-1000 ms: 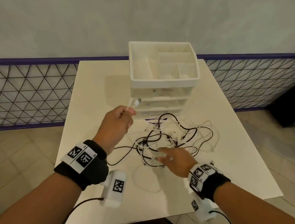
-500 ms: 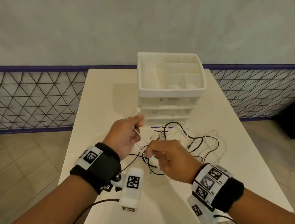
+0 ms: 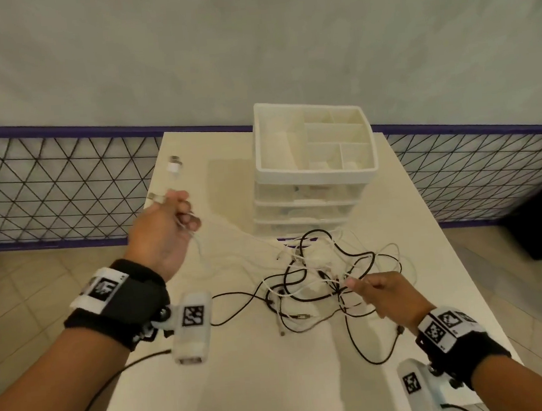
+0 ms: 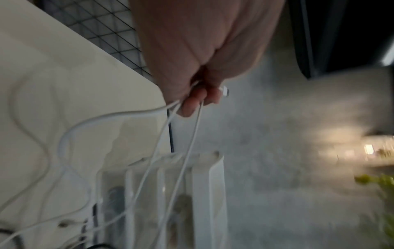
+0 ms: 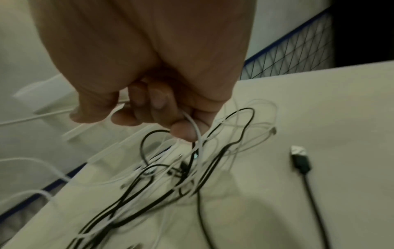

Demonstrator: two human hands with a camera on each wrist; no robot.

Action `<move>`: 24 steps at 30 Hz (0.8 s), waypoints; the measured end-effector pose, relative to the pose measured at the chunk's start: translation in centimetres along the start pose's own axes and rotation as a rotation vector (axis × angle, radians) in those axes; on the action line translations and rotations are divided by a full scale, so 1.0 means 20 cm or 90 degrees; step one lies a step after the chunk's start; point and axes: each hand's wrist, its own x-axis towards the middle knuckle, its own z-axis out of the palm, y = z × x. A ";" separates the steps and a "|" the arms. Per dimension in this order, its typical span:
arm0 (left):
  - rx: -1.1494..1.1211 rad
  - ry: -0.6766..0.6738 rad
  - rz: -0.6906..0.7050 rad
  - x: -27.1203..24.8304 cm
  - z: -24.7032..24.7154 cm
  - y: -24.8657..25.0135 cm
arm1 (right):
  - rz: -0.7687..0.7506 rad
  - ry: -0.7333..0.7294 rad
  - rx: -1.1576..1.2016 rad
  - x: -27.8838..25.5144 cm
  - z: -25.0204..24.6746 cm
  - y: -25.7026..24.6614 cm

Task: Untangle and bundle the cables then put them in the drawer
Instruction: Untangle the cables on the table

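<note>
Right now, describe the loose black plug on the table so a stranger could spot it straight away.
Start at the white drawer unit on the table, then come down past the cable tangle to the near right side. The black plug lies alone by the right hand, with a silver tip, clear of the knot.

The drawer unit (image 3: pixel 315 169) stands at the worktop's (image 3: pixel 236 354) far edge, frame centre; the tangled cables (image 3: pixel 327 278) lie just before it.
</note>
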 end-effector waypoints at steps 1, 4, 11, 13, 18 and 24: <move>-0.037 0.043 0.004 0.01 -0.03 0.04 | 0.017 0.017 0.008 0.00 -0.04 0.02; -0.099 0.119 0.022 0.02 -0.10 0.15 | 0.069 0.136 0.065 0.03 -0.14 0.06; 0.352 -0.089 0.114 -0.12 0.08 0.00 | -0.127 0.111 -0.045 0.03 -0.06 -0.34; 0.485 -0.189 0.165 -0.21 0.20 -0.13 | -0.226 0.021 -0.077 -0.01 0.04 -0.53; 0.544 -0.294 0.137 -0.27 0.32 -0.28 | -0.379 -0.013 -0.115 -0.06 0.11 -0.68; 0.569 -0.171 0.202 -0.11 0.14 -0.11 | -0.213 0.115 -0.030 0.01 -0.17 -0.43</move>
